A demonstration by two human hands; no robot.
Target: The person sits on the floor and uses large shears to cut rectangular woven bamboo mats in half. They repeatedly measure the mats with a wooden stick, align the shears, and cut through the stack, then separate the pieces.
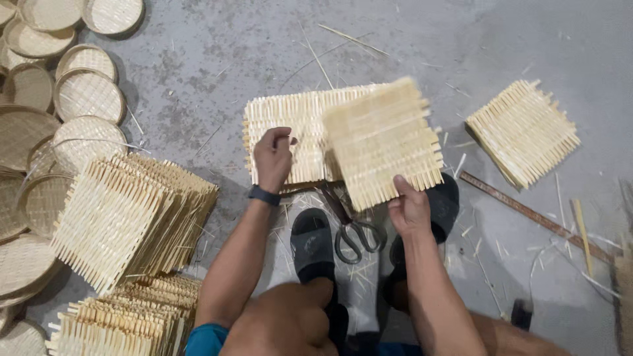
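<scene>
Pale woven bamboo mat (382, 142), fringed, motion-blurred, pinched by right hand (409, 207) fingers; left hand (272, 158) curled shut on flat mat (293, 132).

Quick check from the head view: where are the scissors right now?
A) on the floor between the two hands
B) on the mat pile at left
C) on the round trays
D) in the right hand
A: the scissors lie on the concrete below the woven mat that the right hand lifts; the left hand rests on the flat mat.
</scene>
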